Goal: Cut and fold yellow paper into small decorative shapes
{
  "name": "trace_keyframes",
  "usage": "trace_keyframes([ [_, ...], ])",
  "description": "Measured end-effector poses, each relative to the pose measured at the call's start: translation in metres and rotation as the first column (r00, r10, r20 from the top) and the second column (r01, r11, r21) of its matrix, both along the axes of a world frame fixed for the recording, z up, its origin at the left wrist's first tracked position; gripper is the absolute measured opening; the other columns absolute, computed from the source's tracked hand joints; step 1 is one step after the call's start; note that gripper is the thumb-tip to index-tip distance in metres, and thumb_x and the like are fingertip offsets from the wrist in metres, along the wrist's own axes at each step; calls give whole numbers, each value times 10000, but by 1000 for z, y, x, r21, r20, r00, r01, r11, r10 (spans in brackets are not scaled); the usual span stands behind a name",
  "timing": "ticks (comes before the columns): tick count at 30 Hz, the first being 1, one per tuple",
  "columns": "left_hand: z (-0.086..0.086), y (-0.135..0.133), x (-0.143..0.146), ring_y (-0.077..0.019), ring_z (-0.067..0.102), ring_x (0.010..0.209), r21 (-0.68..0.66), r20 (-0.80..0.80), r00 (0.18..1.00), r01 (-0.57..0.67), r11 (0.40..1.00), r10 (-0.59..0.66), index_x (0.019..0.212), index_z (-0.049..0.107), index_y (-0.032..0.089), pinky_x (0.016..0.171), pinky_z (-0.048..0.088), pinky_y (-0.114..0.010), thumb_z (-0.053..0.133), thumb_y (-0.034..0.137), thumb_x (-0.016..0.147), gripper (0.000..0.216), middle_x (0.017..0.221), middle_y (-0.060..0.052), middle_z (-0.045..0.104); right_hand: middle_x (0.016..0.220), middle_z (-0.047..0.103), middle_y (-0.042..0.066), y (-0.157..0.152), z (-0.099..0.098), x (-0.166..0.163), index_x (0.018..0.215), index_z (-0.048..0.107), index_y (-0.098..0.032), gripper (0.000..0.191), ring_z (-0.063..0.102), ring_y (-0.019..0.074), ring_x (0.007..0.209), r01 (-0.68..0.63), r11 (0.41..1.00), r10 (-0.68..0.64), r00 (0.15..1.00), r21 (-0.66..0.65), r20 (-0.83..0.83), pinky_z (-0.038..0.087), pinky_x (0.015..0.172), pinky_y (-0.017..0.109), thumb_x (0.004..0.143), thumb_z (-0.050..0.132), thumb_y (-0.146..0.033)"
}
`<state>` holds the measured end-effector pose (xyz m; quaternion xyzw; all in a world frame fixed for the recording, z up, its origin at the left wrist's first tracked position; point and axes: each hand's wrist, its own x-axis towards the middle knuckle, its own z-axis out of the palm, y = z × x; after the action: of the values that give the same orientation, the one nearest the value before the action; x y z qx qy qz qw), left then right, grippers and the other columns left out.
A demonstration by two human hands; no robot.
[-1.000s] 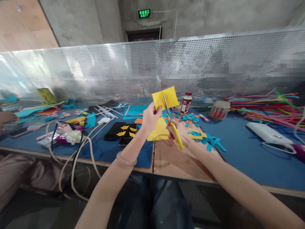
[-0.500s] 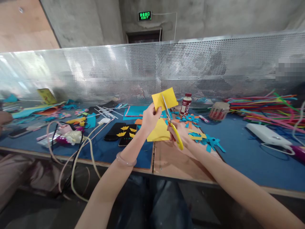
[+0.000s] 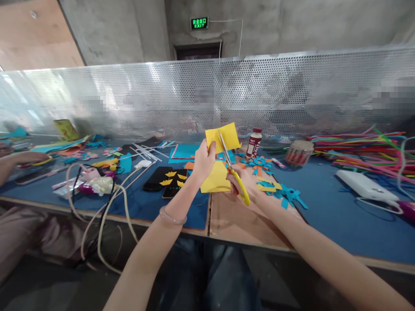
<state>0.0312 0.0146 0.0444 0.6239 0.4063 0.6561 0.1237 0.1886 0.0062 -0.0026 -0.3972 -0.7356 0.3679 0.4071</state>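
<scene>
My left hand (image 3: 205, 159) pinches the lower left edge of a piece of yellow paper (image 3: 227, 134), held up above the table. In my right hand (image 3: 244, 179) is a pair of scissors (image 3: 240, 186) with yellow handles, its blades reaching up over the paper. Below the hands lies a larger yellow sheet (image 3: 216, 178). Small yellow cut-outs (image 3: 170, 174) rest on two dark phones (image 3: 157, 179) left of my hands. Just right of the scissors are yellow strips (image 3: 267, 188) and blue paper cut-outs (image 3: 289, 193).
A dark red bottle (image 3: 254, 143) and a clear jar (image 3: 298, 153) stand behind. Colourful pipe cleaners (image 3: 359, 149) and a white power bank (image 3: 366, 185) lie right. Cables (image 3: 125, 207) hang over the front edge at left. Another person's hand (image 3: 22, 160) holds yellow-handled scissors at far left.
The yellow paper has tilted slightly and sits a little lower, and a small flap now shows at its right edge. At far left, another person's hand has come further into view with scissors.
</scene>
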Motion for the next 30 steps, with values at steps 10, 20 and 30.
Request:
trace_keyframes([
  [10, 1, -2, 0, -115, 524, 495, 64, -12, 996, -87, 994, 88, 852, 485, 187, 471, 363, -237, 365, 463, 894, 303, 565, 1, 518, 415, 388, -88, 6, -18, -8, 775, 437, -221, 191, 423, 109, 336, -77, 995, 73, 995, -60, -63, 383, 364, 221, 763, 483, -405],
  [20, 2, -5, 1, -100, 508, 480, 59, -3, 998, -60, 996, 61, 839, 487, 186, 471, 362, -231, 379, 443, 895, 284, 562, 5, 524, 460, 389, -91, -3, -9, -10, 747, 409, -215, 107, 422, 88, 321, -42, 996, 38, 998, -77, -56, 383, 354, 208, 750, 462, -308],
  [30, -1, -3, 5, -93, 499, 493, 57, 7, 999, -54, 997, 53, 844, 501, 186, 466, 359, -227, 379, 417, 899, 268, 588, -4, 536, 462, 431, -65, -3, -5, -11, 689, 447, -192, 119, 479, 106, 346, 78, 997, -78, 996, 4, 35, 369, 339, 200, 750, 428, -292],
])
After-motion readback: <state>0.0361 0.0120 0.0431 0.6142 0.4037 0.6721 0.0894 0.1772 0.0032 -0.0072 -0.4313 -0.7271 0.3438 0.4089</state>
